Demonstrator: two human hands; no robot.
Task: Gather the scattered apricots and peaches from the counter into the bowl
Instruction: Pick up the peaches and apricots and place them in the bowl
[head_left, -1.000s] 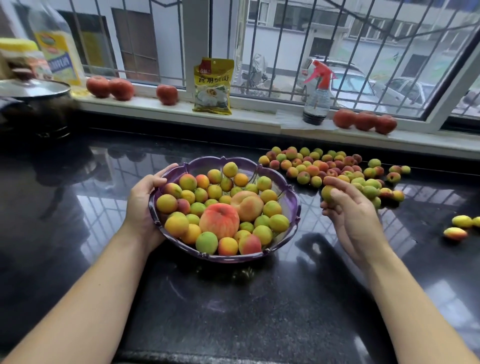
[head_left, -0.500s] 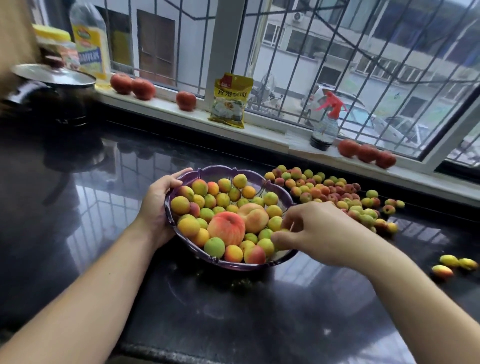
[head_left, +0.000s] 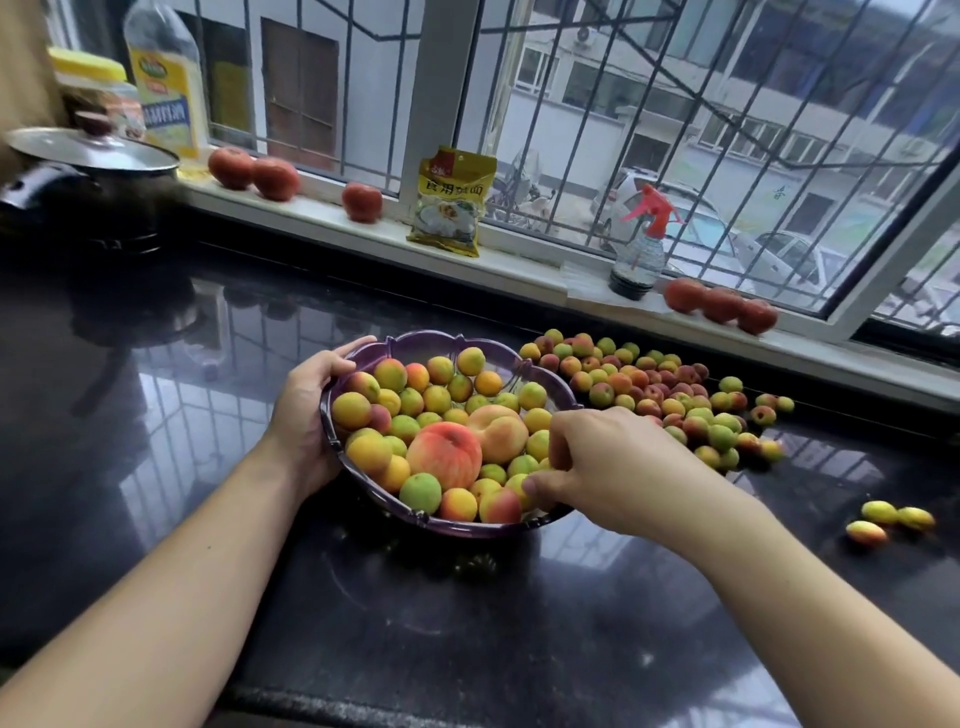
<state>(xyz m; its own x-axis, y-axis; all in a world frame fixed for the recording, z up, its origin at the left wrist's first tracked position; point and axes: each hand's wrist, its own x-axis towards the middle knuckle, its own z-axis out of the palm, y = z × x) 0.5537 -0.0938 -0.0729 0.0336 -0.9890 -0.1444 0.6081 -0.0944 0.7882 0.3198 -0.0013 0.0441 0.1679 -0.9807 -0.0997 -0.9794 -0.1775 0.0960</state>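
A purple scalloped bowl (head_left: 452, 340) stands on the black counter, heaped with small yellow, green and red apricots and two large peaches (head_left: 444, 454). My left hand (head_left: 306, 410) grips the bowl's left rim, thumb over the edge. My right hand (head_left: 613, 457) reaches in over the bowl's right side, with curled fingers and thumb pinching an apricot (head_left: 543, 462) low among the fruit. A loose pile of apricots (head_left: 649, 384) lies on the counter behind and right of the bowl. Three more apricots (head_left: 883, 519) lie apart at the far right.
On the window sill stand tomatoes (head_left: 254, 174), a yellow packet (head_left: 452, 202), a red-topped spray bottle (head_left: 641, 249) and more tomatoes (head_left: 722, 304). A black pot with a glass lid (head_left: 88, 150) and an oil bottle (head_left: 166, 78) are at the back left.
My right hand carried apricots from the pile leftwards and lowered them into the bowl's right side. My left hand stayed on the rim. The view shifted closer and left.
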